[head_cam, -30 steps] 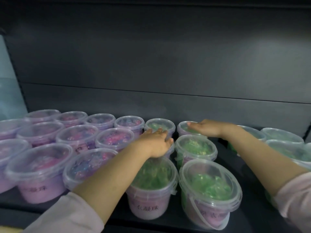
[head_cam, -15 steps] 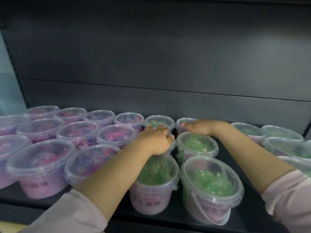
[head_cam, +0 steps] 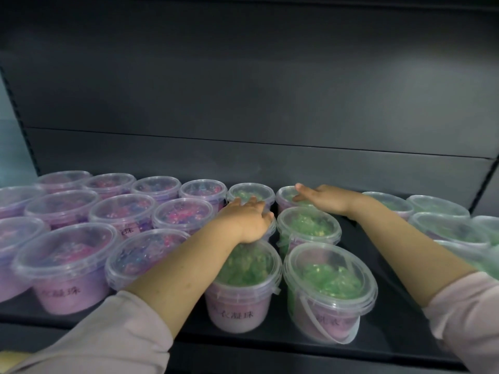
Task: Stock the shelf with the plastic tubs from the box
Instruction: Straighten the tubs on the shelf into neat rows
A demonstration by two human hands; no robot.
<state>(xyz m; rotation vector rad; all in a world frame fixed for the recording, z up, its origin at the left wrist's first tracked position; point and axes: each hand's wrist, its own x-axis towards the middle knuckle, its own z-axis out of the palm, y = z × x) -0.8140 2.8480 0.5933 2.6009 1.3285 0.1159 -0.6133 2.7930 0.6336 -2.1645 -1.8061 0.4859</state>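
**Fixture.** Dark shelf [head_cam: 272, 336] with a dark back panel [head_cam: 243, 98]. All positions are given from the handled green tub [head_cam: 330, 286], which stands in the front row with its white handle hanging down its front.

**Stock, purple tubs** [head_cam: 70, 263]. Left of the landmark, three rows deep, clear lids on, set close together. The frame edge cuts the group off, so no full count.

**Stock, green tubs.**
- The labelled front tub [head_cam: 237, 298] stands just left of the landmark.
- The middle tub [head_cam: 307, 225] stands directly behind the landmark.
- The left rear tub [head_cam: 251, 190] and right rear tub [head_cam: 285, 198] stand beyond that, near the back panel.
- The far green tubs [head_cam: 445, 225] sit well to the landmark's right, partly hidden by the forearm.

**Left hand** [head_cam: 247, 220]. Behind and left of the landmark, palm down over a mostly hidden tub. Its fingers are extended toward the left rear tub and grip nothing.

**Right hand** [head_cam: 322, 197]. Behind the landmark, laid flat on the right rear tub's lid with straight fingers, empty.

**Other.** Pale sleeves [head_cam: 108, 338] at the near edge.

**Progress (judged).**
- Most of the shelf already carries tubs.
- Both hands appear to be squaring the rear green tubs, not placing new ones.
- A bare strip of shelf remains to the landmark's right, before the far green tubs, so more stock could go there.
- The box is not in view, so the number left cannot be told.
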